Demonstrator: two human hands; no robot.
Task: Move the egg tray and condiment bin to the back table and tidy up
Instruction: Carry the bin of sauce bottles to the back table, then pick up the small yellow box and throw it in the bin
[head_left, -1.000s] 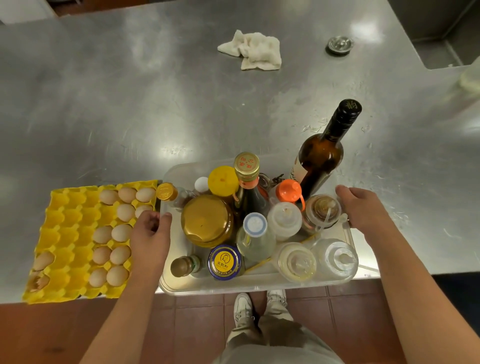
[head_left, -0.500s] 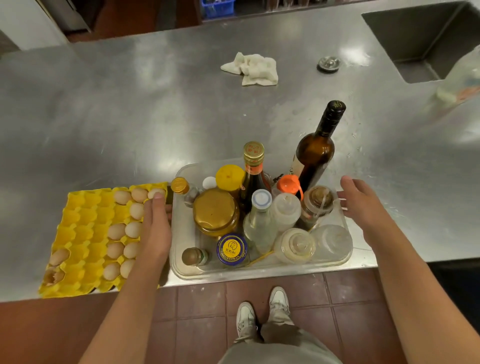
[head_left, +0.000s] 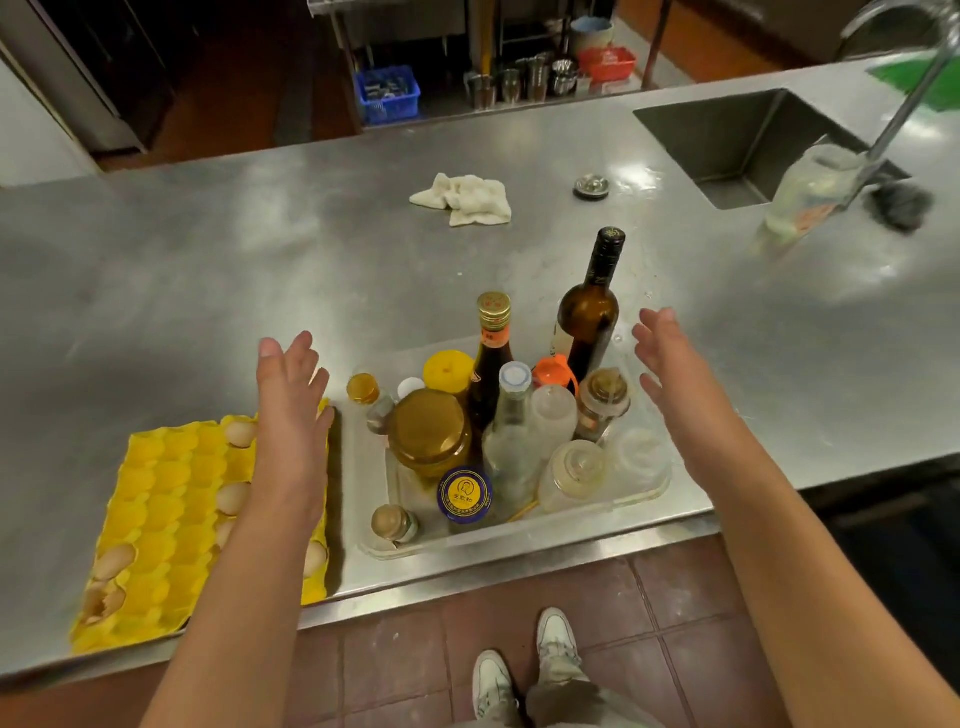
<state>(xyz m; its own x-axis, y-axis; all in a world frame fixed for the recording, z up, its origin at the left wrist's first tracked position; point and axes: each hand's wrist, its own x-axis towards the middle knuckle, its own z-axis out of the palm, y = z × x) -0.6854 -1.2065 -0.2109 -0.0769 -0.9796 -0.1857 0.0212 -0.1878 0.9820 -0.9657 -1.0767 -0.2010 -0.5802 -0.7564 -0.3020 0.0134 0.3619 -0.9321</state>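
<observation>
Both hands are raised with fingers straight and spread, holding nothing: the left hand (head_left: 288, 384) hovers over the gap between the egg tray (head_left: 171, 525) and the condiment bin (head_left: 519, 535), and the right hand (head_left: 662, 353) hangs just beyond the bin's right side, beside the tall dark wine bottle (head_left: 589, 312). Flanking the bin like this, they look placed to take it by its two short sides, the sensible hold for a load this crowded and top-heavy.

The clear bin sits at the near edge of the steel surface (head_left: 182, 270), its front rim almost at the lip, packed with upright bottles and jars, among them a gold-lidded jar (head_left: 428, 431) and a blue-capped one (head_left: 465, 493). The yellow egg tray lies just left of it at the same near edge, slightly overhanging; it holds several whole eggs, with broken shells near its near-left corner. Neither has gone to the back table yet.

Toward the far edge lie a crumpled white cloth (head_left: 465, 200) and a sink strainer (head_left: 591, 186), near the sink (head_left: 727, 135) at the far right corner, likely work for the tidying.
</observation>
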